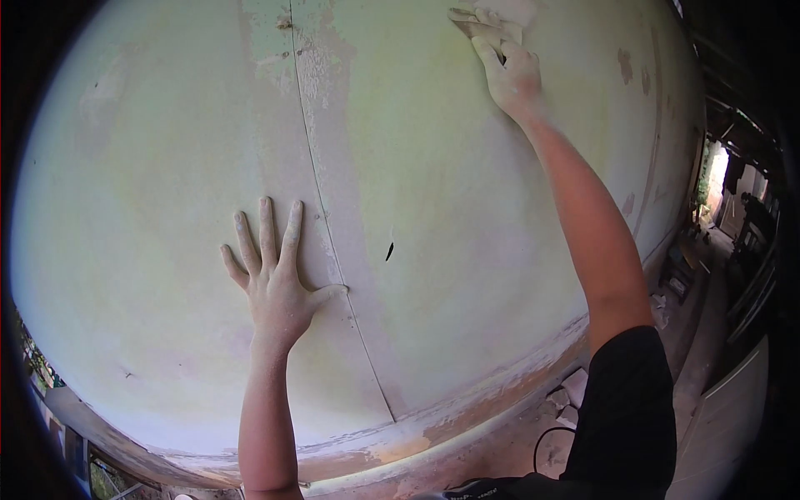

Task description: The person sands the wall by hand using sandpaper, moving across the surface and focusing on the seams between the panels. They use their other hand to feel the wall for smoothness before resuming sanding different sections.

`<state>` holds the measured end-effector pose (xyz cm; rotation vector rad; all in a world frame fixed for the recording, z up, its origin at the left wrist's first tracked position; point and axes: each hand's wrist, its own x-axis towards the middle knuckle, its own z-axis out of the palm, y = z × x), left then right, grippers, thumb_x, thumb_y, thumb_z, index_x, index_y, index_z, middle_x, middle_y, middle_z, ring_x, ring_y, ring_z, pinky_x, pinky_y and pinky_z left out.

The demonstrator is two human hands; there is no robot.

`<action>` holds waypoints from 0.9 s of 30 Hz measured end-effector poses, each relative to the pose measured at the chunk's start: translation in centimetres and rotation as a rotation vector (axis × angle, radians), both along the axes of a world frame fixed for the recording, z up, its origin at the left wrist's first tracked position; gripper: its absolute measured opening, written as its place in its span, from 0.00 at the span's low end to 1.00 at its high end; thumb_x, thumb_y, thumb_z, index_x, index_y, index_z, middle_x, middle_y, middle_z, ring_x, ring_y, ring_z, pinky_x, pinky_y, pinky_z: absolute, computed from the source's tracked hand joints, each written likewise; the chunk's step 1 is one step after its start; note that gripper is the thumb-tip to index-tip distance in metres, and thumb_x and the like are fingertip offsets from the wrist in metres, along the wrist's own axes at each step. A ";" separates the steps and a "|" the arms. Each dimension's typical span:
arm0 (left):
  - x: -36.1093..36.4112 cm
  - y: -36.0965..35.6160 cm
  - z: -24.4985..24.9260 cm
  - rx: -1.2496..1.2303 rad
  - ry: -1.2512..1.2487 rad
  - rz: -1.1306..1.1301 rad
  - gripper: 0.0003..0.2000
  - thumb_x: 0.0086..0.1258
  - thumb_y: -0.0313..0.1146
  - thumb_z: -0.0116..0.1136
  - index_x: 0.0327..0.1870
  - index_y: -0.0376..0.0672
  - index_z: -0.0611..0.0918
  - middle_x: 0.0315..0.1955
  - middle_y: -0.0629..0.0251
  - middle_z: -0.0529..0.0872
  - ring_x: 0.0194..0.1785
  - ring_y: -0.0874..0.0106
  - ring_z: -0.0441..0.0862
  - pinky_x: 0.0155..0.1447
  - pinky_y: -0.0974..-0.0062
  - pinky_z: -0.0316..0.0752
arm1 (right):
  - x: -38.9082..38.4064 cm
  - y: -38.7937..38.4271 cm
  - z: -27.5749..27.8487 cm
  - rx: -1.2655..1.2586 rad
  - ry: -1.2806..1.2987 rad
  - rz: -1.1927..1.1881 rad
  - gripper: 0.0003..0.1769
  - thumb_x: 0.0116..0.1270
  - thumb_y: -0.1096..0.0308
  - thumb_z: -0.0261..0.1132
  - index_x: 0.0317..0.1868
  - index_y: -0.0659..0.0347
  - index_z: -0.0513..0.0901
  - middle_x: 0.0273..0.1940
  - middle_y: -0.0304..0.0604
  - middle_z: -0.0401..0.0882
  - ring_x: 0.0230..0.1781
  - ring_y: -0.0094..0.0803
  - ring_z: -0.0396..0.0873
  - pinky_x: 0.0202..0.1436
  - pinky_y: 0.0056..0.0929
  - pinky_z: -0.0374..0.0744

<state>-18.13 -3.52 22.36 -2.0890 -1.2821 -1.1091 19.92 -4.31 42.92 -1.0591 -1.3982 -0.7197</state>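
Observation:
A large pale green panel point(433, 183) fills most of the view, with a dark vertical seam and whitish patches along it. My left hand point(279, 287) is pressed flat against the panel left of the seam, fingers spread, its thumb reaching to the seam. Higher up on the right, my right hand point(510, 73) holds a thin, dusty flat sheet point(477, 25), which looks like sandpaper, against the panel. Its fingers are partly hidden by the sheet and blurred. Both hands are coated in pale dust. A small dark slit-like mark point(389, 252) shows between the hands.
A brownish ledge point(467, 417) runs along the panel's lower edge. Broken whitish chunks point(573, 390) and a dark cable point(542, 440) lie below at right. Farther right, a person in dark clothing point(754, 218) is near a bright opening, beside stacked boards and clutter.

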 end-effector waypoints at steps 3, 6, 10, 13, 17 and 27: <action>-0.1 0.2 -0.1 0.019 -0.001 -0.003 0.67 0.41 0.58 0.88 0.89 0.69 0.61 0.91 0.64 0.50 0.93 0.49 0.37 0.89 0.33 0.28 | -2.7 1.6 -4.6 0.251 -0.235 -0.022 0.22 0.82 0.64 0.63 0.71 0.58 0.85 0.79 0.54 0.74 0.85 0.52 0.64 0.87 0.48 0.62; 0.0 0.1 -0.1 0.021 -0.001 0.007 0.66 0.41 0.60 0.87 0.89 0.69 0.61 0.91 0.64 0.50 0.93 0.49 0.37 0.89 0.33 0.27 | -5.7 0.9 -18.2 0.022 -0.522 0.058 0.34 0.66 0.74 0.72 0.75 0.56 0.82 0.82 0.49 0.71 0.86 0.51 0.63 0.88 0.54 0.60; -0.2 0.1 -0.3 0.041 -0.010 -0.017 0.66 0.41 0.61 0.86 0.89 0.70 0.61 0.91 0.64 0.50 0.93 0.49 0.37 0.89 0.34 0.27 | -4.9 -0.5 -34.1 -0.381 -0.964 0.265 0.38 0.60 0.76 0.70 0.74 0.53 0.84 0.79 0.43 0.76 0.85 0.42 0.68 0.87 0.50 0.65; 0.0 -0.1 0.1 0.006 -0.004 0.006 0.66 0.42 0.62 0.86 0.89 0.70 0.60 0.91 0.64 0.50 0.93 0.50 0.36 0.89 0.34 0.26 | -1.8 -0.4 -27.6 -0.282 -1.036 0.212 0.33 0.69 0.73 0.66 0.76 0.52 0.82 0.78 0.40 0.78 0.83 0.37 0.71 0.87 0.46 0.68; 0.0 0.3 -0.1 0.013 0.006 0.006 0.66 0.42 0.65 0.84 0.89 0.70 0.59 0.91 0.64 0.50 0.93 0.50 0.35 0.89 0.34 0.25 | -0.1 1.0 -8.8 0.148 -0.453 0.002 0.29 0.74 0.72 0.66 0.75 0.56 0.82 0.80 0.47 0.73 0.84 0.49 0.67 0.87 0.48 0.65; -0.2 0.2 -0.3 0.012 0.013 0.004 0.68 0.40 0.61 0.86 0.89 0.70 0.59 0.91 0.66 0.50 0.93 0.51 0.36 0.89 0.33 0.28 | -8.8 0.4 -20.5 -0.263 -0.929 0.248 0.33 0.70 0.74 0.68 0.77 0.56 0.79 0.82 0.41 0.73 0.87 0.41 0.63 0.90 0.46 0.63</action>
